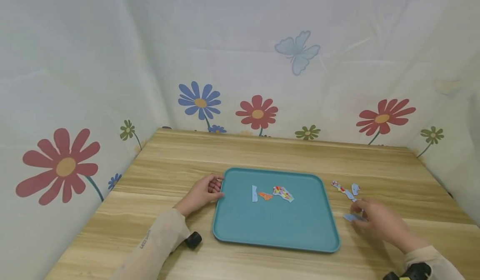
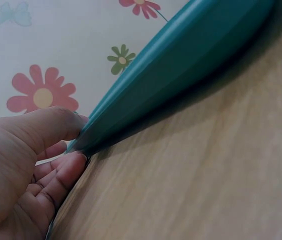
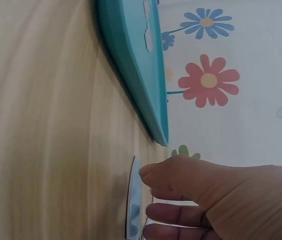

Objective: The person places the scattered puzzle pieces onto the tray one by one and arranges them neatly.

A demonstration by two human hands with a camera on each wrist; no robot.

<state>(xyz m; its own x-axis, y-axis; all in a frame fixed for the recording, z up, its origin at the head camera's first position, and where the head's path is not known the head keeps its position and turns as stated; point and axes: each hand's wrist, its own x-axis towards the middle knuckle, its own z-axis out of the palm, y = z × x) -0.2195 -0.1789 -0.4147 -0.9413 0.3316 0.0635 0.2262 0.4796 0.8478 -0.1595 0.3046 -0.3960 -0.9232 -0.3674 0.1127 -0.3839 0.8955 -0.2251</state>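
A teal tray (image 1: 277,234) lies on the wooden table, its left rim pinched by my left hand (image 1: 204,191). In the left wrist view the thumb is on top of the rim and the curled fingers are against its lower side. Inside the tray are a pale blue strip (image 1: 254,193), an orange piece (image 1: 266,196) and a multicoloured patterned piece (image 1: 283,193), seemingly flat puzzle pieces. Right of the tray my right hand (image 1: 382,221) hovers with bent, parted fingers beside a light blue piece (image 1: 352,217). Its thumb tip is close to that piece; contact is unclear.
Beyond the right hand lie a narrow patterned piece (image 1: 338,186), a pale blue piece (image 1: 349,195) and another small pale piece (image 1: 355,189). The wooden table (image 1: 180,159) backs onto a white cloth (image 1: 225,42) printed with flowers and a butterfly.
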